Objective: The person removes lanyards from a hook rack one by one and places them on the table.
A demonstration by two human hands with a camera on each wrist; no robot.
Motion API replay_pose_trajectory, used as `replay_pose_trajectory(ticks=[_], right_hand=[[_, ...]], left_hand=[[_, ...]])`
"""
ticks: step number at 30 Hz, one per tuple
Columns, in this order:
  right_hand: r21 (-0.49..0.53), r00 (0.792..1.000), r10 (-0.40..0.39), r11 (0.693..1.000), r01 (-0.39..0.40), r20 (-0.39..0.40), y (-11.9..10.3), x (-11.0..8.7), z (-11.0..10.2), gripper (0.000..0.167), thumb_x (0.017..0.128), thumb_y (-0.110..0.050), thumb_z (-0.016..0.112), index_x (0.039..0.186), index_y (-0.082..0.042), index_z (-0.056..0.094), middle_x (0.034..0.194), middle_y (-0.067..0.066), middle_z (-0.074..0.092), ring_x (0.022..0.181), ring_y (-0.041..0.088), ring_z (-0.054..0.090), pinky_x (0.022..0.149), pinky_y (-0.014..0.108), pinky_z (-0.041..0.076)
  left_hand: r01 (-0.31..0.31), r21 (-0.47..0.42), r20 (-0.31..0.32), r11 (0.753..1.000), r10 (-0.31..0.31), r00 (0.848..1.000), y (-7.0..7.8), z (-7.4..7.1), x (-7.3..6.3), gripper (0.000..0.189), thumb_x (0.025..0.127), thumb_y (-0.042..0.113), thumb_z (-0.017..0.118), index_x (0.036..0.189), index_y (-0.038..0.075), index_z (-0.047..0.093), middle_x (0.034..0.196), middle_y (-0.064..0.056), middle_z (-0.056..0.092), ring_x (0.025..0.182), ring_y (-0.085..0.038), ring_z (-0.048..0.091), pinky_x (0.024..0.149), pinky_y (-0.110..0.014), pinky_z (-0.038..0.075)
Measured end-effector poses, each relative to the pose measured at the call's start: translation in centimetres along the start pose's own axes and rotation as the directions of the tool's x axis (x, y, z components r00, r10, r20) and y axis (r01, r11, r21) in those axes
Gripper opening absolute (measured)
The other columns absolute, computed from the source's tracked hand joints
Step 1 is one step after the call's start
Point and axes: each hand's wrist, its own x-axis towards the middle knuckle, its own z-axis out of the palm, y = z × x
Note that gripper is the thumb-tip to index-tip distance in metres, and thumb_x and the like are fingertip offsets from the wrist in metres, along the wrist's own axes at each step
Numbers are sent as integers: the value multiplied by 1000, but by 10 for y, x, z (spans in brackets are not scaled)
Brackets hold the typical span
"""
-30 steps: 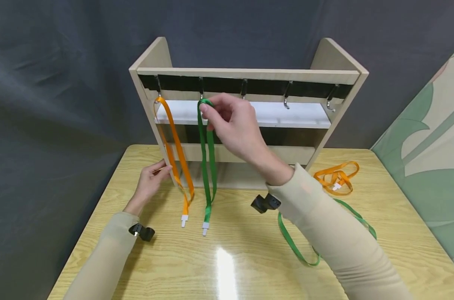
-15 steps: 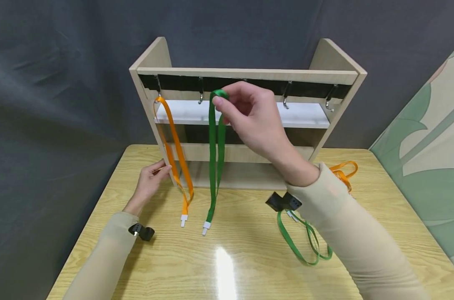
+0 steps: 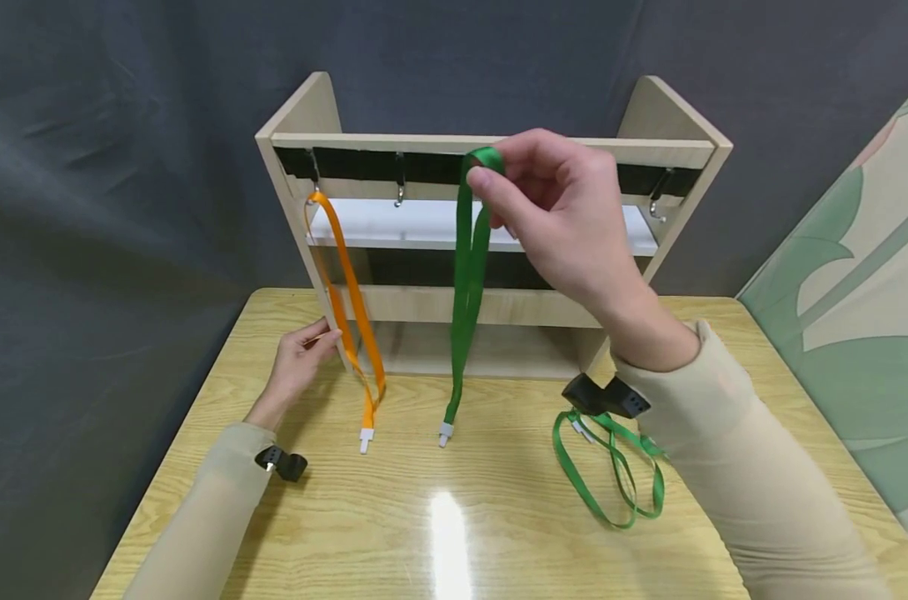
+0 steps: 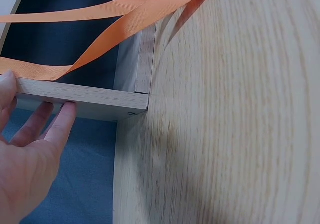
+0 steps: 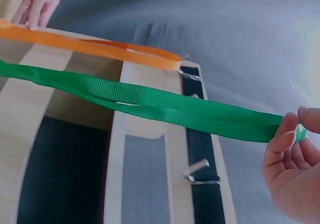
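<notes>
My right hand [image 3: 574,217] pinches a green lanyard [image 3: 465,308] at the top of its loop, in front of the wooden rack [image 3: 529,310]. The strap hangs down to a white clip [image 3: 445,433]. In the right wrist view, thumb and fingers close on the loop's end [image 5: 300,132], apart from the hooks. My left hand [image 3: 296,362] grips the rack's left side panel [image 4: 90,95] near its bottom, thumb at the front edge, fingers on the outer face. An orange lanyard [image 3: 355,287] hangs from the leftmost hook [image 3: 315,179].
A bare hook [image 3: 399,196] is right of the orange lanyard; another hook [image 3: 656,207] is at the far right. My right hand and forearm hide the ones between. Another green lanyard [image 3: 574,481] lies on the wooden table [image 3: 334,525]. Dark cloth [image 3: 484,67] hangs behind.
My right hand has moved right, up and away from the second hook, carrying the green lanyard. The forearm now covers the orange lanyard on the table. My left hand stays put.
</notes>
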Motion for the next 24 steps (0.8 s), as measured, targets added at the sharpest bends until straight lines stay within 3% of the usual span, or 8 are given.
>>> replay_pose_trajectory(ticks=[2,7,12,19,24], right_hand=[[-5,1000,-12,1000,12,-7,-2,1,-5,7,88,1,67,93,5,69,74,16,64,55,20,54,43,22,41],[40,996,76,996,-74,-45,-9,0,-18,7,88,2,66,93,4,70,76,17,65,54,22,51,47,23,41],[137,988,146,981,-139,-42,-13,-7,-30,7,87,5,65,93,7,70,76,19,63,55,23,48,48,25,39],[53,993,119,992,-119,-14,-14,-23,-45,8,87,5,65,93,10,68,69,17,59,56,21,51,46,24,41],[82,988,152,985,-150,-19,-15,-32,-53,8,86,7,66,92,12,67,66,16,57,55,22,50,45,22,39]], left_hand=[[1,-2,2,1000,-1,1000,0,0,0,39,96,-1,54,134,-7,48,133,-27,48,100,-11,62,90,-47,48],[6,-7,1,1000,-6,1000,1,2,1,38,96,-1,55,133,-7,49,132,-27,48,99,-11,62,90,-50,46],[10,-4,-2,1000,-10,1000,1,4,0,38,96,-1,55,133,-7,49,132,-27,49,99,-11,62,88,-38,51],[31,9,-9,999,-31,999,3,5,1,38,96,0,55,134,-6,49,132,-27,49,101,-17,62,84,-29,54],[30,36,-16,999,-29,999,3,4,1,39,96,1,55,134,-6,49,131,-27,50,99,-16,62,83,-28,54]])
